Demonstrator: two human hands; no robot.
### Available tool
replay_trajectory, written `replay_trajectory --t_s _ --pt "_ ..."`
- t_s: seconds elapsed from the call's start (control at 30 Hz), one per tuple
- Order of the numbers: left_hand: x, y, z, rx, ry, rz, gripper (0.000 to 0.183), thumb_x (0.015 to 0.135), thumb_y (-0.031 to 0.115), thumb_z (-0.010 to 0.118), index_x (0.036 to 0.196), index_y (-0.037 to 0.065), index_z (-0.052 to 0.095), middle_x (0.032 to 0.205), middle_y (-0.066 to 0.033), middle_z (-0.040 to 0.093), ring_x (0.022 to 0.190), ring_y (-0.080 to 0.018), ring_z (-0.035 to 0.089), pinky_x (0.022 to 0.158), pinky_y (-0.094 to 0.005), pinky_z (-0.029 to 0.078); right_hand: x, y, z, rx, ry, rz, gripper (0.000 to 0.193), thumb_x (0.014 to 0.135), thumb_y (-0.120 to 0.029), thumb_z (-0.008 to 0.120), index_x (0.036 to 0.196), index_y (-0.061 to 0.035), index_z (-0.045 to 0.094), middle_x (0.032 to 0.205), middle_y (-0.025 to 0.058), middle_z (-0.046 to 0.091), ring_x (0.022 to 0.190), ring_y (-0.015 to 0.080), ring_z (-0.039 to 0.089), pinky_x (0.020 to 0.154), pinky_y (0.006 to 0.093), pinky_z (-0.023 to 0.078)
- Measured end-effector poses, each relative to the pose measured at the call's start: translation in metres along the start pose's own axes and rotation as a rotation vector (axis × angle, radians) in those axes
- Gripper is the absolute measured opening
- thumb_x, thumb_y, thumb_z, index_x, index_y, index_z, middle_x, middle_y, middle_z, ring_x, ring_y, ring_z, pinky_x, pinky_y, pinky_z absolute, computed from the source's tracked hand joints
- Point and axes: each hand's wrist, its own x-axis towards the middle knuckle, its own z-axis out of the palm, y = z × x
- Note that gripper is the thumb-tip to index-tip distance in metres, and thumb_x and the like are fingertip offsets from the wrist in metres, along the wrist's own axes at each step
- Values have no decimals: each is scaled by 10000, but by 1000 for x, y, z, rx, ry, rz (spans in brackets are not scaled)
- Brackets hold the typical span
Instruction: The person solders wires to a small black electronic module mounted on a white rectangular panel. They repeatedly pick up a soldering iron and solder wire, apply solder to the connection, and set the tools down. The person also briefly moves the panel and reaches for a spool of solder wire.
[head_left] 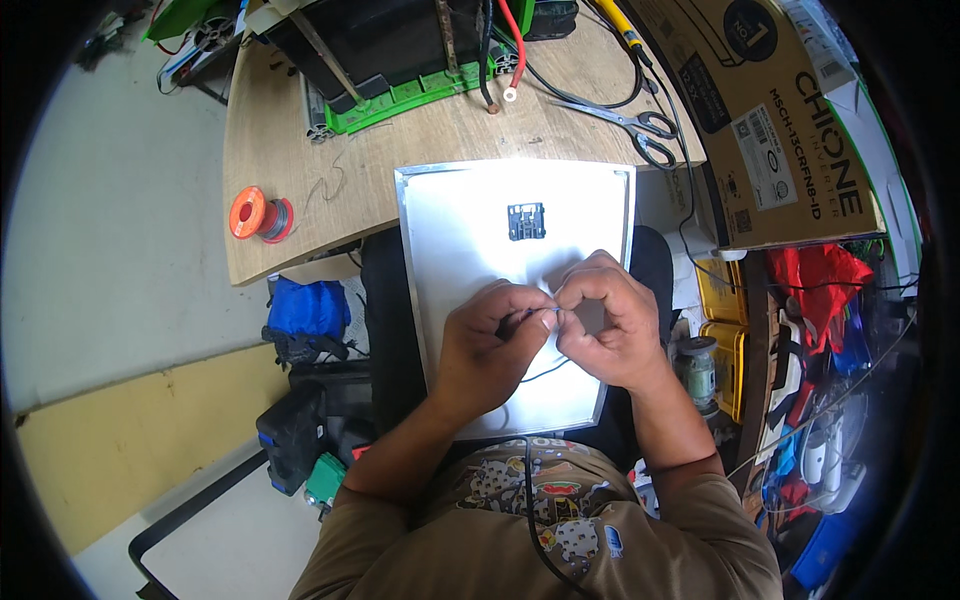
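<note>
My left hand (490, 345) and my right hand (615, 320) meet over a white panel (455, 225) with a metal frame, which lies across my lap. Both are closed in a pinch, fingertips almost touching, on the end of a thin wire (547, 373). A dark length of this wire curves below my fingers; the pinched tip is too small to make out. Beyond my hands, a small black junction box (527, 222) sits on the panel, its inner parts showing.
On the wooden table (370, 175) are an orange spool of grey wire (255, 215), scissors (630, 125), and a large black block in a green frame (395, 105) with a red cable (518, 50). A cardboard box (740, 200) stands right, above a jar (697, 375) and yellow containers (722, 350).
</note>
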Motion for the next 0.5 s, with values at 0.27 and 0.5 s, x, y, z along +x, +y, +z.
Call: replay_trajectory --t_s 0.27,0.5 --pt "-3 0 0 -54 -11 -15 94 937 -52 703 1010 9 698 818 72 528 724 -2 431 607 -204 350 -1 0 5 -40 -39 -1 278 747 68 711 964 -90 639 815 53 600 724 235 579 655 347 482" --pt "-4 -6 -2 -119 -23 -92 110 941 -96 669 1018 -20 687 932 -26 691 868 -40 618 742 -205 491 0 4 5 -28 -66 -28 306 743 87 695 978 -86 603 819 48 607 737 236 586 655 345 481"
